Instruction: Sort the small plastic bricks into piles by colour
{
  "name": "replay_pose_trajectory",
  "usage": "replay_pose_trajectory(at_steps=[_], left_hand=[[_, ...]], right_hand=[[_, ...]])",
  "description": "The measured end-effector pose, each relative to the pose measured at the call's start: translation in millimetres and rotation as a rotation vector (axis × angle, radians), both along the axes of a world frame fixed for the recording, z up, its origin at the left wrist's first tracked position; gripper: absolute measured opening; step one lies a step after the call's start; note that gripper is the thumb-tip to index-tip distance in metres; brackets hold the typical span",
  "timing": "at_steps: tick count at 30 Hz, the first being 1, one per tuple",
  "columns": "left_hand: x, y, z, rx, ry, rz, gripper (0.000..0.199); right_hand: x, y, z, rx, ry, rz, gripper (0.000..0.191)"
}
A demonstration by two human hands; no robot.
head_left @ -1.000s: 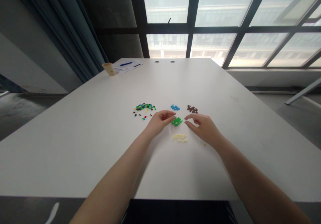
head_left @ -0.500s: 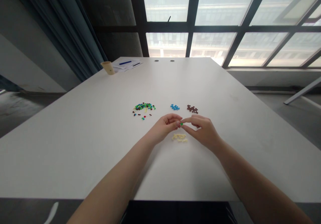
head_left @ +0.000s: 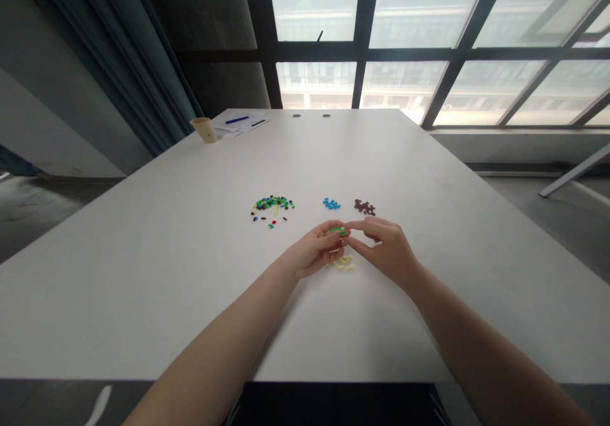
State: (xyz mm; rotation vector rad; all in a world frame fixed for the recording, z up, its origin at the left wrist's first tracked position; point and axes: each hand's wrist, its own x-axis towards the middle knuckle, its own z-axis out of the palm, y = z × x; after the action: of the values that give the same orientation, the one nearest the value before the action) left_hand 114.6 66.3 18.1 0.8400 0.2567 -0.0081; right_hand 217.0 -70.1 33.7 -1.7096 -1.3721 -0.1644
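Note:
Between my hands is a small green building brick [head_left: 336, 231], partly covered by fingers. My left hand [head_left: 314, 249] is closed around it, palm turned partly up, with the thumb pressed on its near side. From the right, the index finger and thumb of my right hand [head_left: 384, 243] pinch at the end of that same brick; the exact contact is too small to see. Just below the fingers lies a pile of cream bricks [head_left: 345, 264], its left part hidden by my left hand. Beyond the hands are a pile of blue bricks [head_left: 332, 204] and a pile of dark brown bricks [head_left: 365, 207].
A mixed heap of green, blue, brown and other bricks [head_left: 274, 203] lies to the left, with several loose pieces before it, one a red brick [head_left: 274, 222]. Far left stand a paper cup [head_left: 204, 131] and papers [head_left: 231, 124] with pens on the white table [head_left: 143, 254].
My left hand has rolled so its lower fingers show and cover part of the cream pile. More of the green brick's length is visible. The right hand has barely moved.

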Motion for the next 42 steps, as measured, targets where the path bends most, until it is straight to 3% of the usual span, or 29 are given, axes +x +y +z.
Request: replay_pose_trajectory(at_steps=[12, 20, 23, 27, 30, 34, 42], left_hand=[[1, 6, -3.8, 0.035, 0.028, -0.044, 0.036], [4, 4, 1.6, 0.147, 0.087, 0.098, 0.034], [5, 20, 0.0, 0.41, 0.135, 0.283, 0.027], [1, 58, -10.2, 1.177, 0.328, 0.566, 0.009], [-5, 79, -18.7, 1.564, 0.443, 0.602, 0.008], [-8, 84, -26.7, 1.763, 0.534, 0.522, 0.015], [-2, 86, -33.9, 1.837, 0.528, 0.449, 0.025]], right_hand=[[0, -1, 4.5, -0.061, -0.005, 0.005, 0.012], [6, 0, -0.4, -0.095, 0.013, -0.034, 0.012], [15, 2, -7.6, -0.181, 0.037, -0.111, 0.011], [25, 5, -22.2, -0.46, 0.059, -0.199, 0.012], [25, 10, -33.1, -0.579, 0.045, -0.212, 0.015], [18, 18, -39.4, -0.593, -0.004, -0.229, 0.017], [16, 21, -32.9, -0.476, -0.047, -0.3, 0.018]])
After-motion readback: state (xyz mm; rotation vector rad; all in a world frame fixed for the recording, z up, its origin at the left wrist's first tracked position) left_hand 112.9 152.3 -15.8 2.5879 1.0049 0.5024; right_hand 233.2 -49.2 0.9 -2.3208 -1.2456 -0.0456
